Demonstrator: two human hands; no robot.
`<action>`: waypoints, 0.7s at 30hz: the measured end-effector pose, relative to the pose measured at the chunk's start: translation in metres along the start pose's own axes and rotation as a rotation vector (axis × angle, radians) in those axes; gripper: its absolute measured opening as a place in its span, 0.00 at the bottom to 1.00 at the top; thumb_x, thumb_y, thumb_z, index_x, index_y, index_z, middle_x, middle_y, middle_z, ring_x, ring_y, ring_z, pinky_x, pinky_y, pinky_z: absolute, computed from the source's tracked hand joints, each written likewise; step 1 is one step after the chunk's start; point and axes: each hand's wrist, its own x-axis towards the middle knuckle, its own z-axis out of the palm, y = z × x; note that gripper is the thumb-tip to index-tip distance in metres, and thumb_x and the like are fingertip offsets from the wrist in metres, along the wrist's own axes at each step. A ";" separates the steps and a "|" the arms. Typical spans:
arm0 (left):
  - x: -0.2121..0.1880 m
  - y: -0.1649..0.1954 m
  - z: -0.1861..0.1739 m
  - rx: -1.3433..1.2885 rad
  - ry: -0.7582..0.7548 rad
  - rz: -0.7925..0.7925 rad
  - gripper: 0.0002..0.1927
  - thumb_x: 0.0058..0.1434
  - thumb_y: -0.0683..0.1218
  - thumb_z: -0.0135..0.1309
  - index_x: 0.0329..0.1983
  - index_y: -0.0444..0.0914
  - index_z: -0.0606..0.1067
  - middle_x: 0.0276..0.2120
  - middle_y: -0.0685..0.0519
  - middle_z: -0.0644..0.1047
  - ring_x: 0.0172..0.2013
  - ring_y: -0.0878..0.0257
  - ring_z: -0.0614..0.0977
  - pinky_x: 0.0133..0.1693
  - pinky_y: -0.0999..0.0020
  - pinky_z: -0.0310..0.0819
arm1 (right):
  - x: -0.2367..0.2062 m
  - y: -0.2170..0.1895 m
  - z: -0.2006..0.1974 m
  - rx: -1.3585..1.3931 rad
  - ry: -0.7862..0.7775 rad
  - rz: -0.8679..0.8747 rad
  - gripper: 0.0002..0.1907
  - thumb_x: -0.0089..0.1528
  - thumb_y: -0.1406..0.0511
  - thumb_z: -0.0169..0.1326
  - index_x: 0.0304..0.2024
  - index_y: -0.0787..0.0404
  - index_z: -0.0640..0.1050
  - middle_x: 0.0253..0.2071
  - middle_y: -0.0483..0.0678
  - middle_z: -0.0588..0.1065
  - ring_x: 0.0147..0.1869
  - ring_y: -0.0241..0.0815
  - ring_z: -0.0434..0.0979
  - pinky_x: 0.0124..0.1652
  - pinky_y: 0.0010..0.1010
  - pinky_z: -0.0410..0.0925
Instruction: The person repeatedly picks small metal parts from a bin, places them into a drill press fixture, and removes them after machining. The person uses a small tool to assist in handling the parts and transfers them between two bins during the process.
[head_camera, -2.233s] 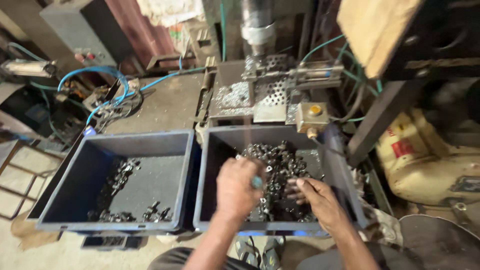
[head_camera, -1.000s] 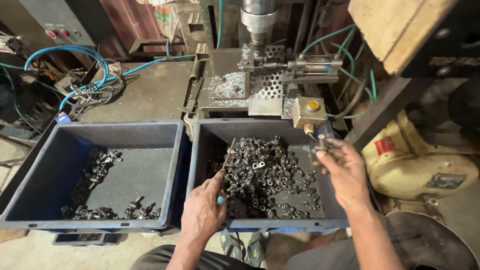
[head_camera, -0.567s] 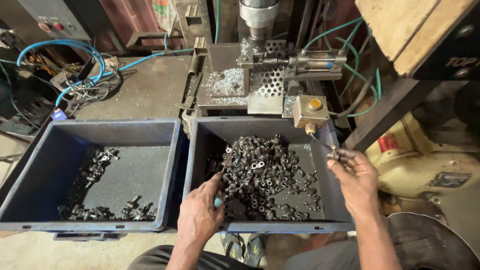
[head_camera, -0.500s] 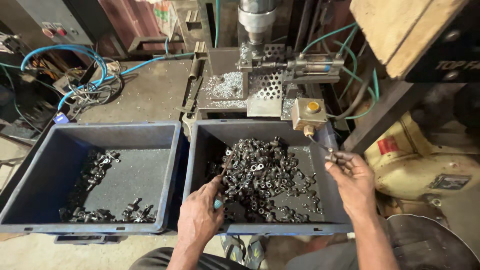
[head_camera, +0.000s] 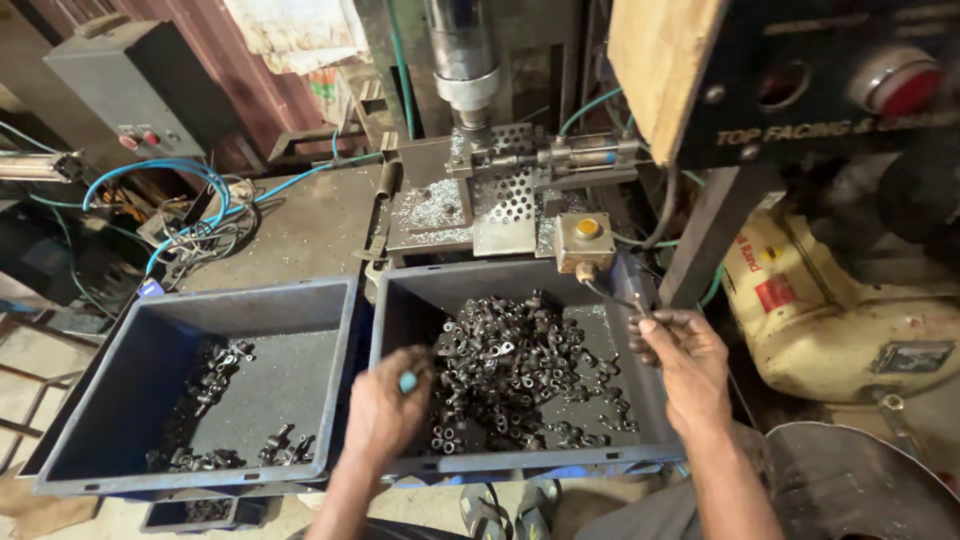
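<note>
Head view: the left hand (head_camera: 388, 412) dips, fingers curled, into the near left corner of the right bin (head_camera: 640, 455), touching the heap of dark metal parts (head_camera: 520, 375). The right hand (head_camera: 685, 365) pinches a thin metal hook (head_camera: 612, 296) at the bin's far right rim. The left bin (head_camera: 340, 350) holds few parts.

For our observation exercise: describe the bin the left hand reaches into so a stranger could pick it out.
Below the drill press sit two dark blue bins side by side. It is the right bin, where the left hand rests; it holds a heaped pile of small metal parts, while its neighbour is nearly bare.
</note>
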 end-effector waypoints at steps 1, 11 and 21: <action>0.016 0.002 -0.003 0.018 0.004 0.037 0.12 0.57 0.43 0.60 0.44 0.37 0.79 0.36 0.42 0.83 0.35 0.43 0.85 0.36 0.56 0.80 | 0.000 -0.001 -0.001 0.007 0.000 0.011 0.05 0.63 0.71 0.58 0.42 0.62 0.76 0.37 0.48 0.81 0.35 0.35 0.79 0.34 0.24 0.68; 0.198 0.086 -0.030 0.549 -0.108 0.255 0.15 0.52 0.44 0.58 0.44 0.45 0.83 0.28 0.39 0.81 0.31 0.42 0.83 0.35 0.47 0.77 | 0.003 -0.002 -0.002 0.060 -0.022 0.071 0.04 0.62 0.70 0.59 0.39 0.62 0.78 0.36 0.49 0.82 0.34 0.36 0.80 0.33 0.25 0.69; 0.247 0.107 0.008 0.867 -0.214 0.333 0.07 0.52 0.43 0.54 0.24 0.38 0.82 0.28 0.38 0.81 0.32 0.43 0.85 0.34 0.51 0.79 | 0.006 0.008 -0.004 0.010 -0.061 0.067 0.05 0.62 0.70 0.60 0.40 0.64 0.78 0.37 0.50 0.82 0.35 0.36 0.80 0.35 0.26 0.70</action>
